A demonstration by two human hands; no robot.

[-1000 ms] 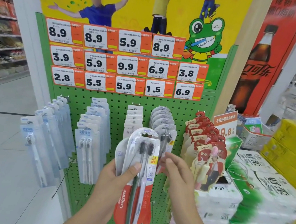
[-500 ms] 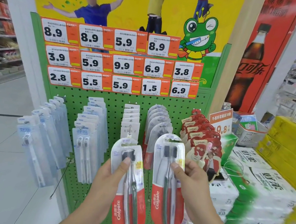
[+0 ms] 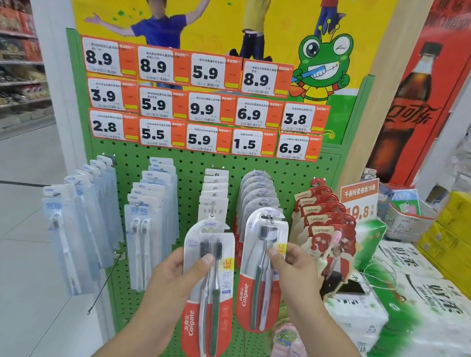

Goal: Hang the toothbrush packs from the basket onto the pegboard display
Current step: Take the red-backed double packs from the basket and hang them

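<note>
— Where are the hands?

— Both are raised in front of the green pegboard (image 3: pixel 194 164). The left hand (image 3: pixel 176 278) pinches one toothbrush pack (image 3: pixel 207 291), thumb across the front and fingers behind, holding it upright and clear of the board.

— And the right?

— The right hand (image 3: pixel 294 270) pinches a second pack (image 3: pixel 261 271) at its right edge, thumb in front. That pack's top sits at the tip of a peg, at the front of a row of like packs (image 3: pixel 256 193); I cannot tell whether the peg passes through the hole.

— How do the packs look?

— Clear blister above, red base marked Colgate, two dark-bristled brushes inside each.
</note>
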